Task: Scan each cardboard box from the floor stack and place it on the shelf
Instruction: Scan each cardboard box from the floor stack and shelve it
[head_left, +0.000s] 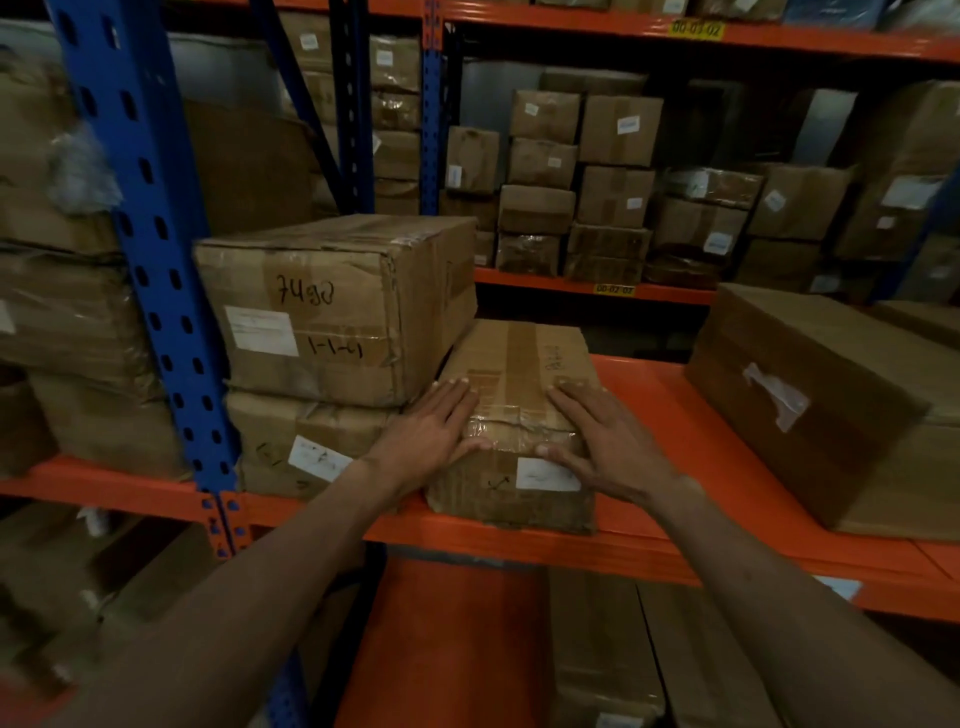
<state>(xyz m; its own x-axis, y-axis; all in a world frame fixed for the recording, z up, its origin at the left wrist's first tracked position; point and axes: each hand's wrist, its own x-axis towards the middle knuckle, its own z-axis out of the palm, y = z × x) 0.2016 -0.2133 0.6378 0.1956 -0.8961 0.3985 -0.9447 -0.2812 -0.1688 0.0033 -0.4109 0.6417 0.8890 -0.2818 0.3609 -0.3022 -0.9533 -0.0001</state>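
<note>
Now cardboard box (519, 410) sits on orange shelf (649, 551), near front edge, long side running toward 12 o'clock. Left hand (431, 436) flat on box top at its 9 o'clock side, fingers straight, thumb over front edge. Right hand (608, 441) flat at 3 o'clock side, fingers straight, thumb beside white label (548, 475) on front face. Two stacked boxes (332, 353) at 9 o'clock, touching it. Large box (831, 410) at 3 o'clock, well apart. Blue upright (150, 260) at 9 o'clock.
</note>
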